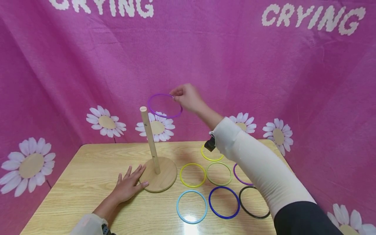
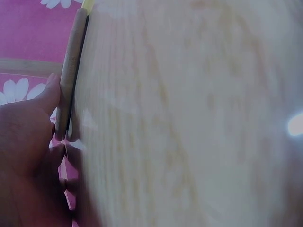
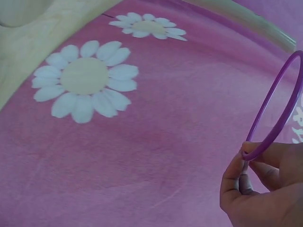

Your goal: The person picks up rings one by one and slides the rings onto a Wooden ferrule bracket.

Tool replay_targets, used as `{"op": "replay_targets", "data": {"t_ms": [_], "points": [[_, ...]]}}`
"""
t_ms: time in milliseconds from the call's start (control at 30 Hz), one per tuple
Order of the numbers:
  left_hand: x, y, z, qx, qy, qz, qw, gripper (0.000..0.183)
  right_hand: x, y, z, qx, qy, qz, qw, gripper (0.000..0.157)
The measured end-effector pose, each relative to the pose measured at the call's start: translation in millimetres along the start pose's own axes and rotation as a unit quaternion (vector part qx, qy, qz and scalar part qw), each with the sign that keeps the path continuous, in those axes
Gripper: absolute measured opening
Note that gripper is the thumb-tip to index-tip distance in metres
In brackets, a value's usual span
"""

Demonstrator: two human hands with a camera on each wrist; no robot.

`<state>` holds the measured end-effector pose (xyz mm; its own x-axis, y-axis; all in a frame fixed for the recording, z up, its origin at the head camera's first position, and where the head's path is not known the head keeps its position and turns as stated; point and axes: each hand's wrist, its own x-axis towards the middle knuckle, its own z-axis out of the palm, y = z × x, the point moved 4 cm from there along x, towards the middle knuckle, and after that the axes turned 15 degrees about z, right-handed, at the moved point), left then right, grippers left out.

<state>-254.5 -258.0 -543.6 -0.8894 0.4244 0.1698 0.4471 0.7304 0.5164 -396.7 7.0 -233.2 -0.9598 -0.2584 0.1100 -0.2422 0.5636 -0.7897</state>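
Observation:
A purple ring (image 1: 161, 115) is pinched at its edge between thumb and fingers of my right hand (image 1: 188, 97). The ring hangs in the air, close to the top of an upright wooden peg (image 1: 150, 138) and apart from it in the right wrist view, where the ring (image 3: 279, 124) and the hand (image 3: 265, 189) show up close. The peg rises from a round wooden base (image 1: 165, 180) on the table. My left hand (image 1: 127, 186) lies with fingers spread at the left edge of that base, touching it. In the left wrist view the hand (image 2: 23, 156) rests at the base's rim (image 2: 71, 66).
On the wooden table (image 1: 88, 176), right of the base, lie several rings: yellow (image 1: 181, 180), another yellow (image 1: 212, 160), light green (image 1: 218, 163), light blue (image 1: 177, 206), dark blue (image 1: 224, 217), black (image 1: 255, 216) and purple (image 1: 239, 179). A pink flowered cloth (image 1: 205, 49) hangs behind the table.

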Motion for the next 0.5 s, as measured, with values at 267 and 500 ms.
{"op": "replay_targets", "data": {"t_ms": [267, 500], "points": [[0.1, -0.4, 1.0, -0.001, 0.002, 0.001, 1.0, 0.082, -3.8, -26.8, -3.2, -0.015, 0.011, -0.012, 1.0, 0.021], [-1.2, 9.0, -4.4, -0.002, 0.002, 0.0, 1.0, 0.08, -9.1, -38.2, 12.0, -0.01, -0.01, -0.022, 1.0, 0.021]]}}
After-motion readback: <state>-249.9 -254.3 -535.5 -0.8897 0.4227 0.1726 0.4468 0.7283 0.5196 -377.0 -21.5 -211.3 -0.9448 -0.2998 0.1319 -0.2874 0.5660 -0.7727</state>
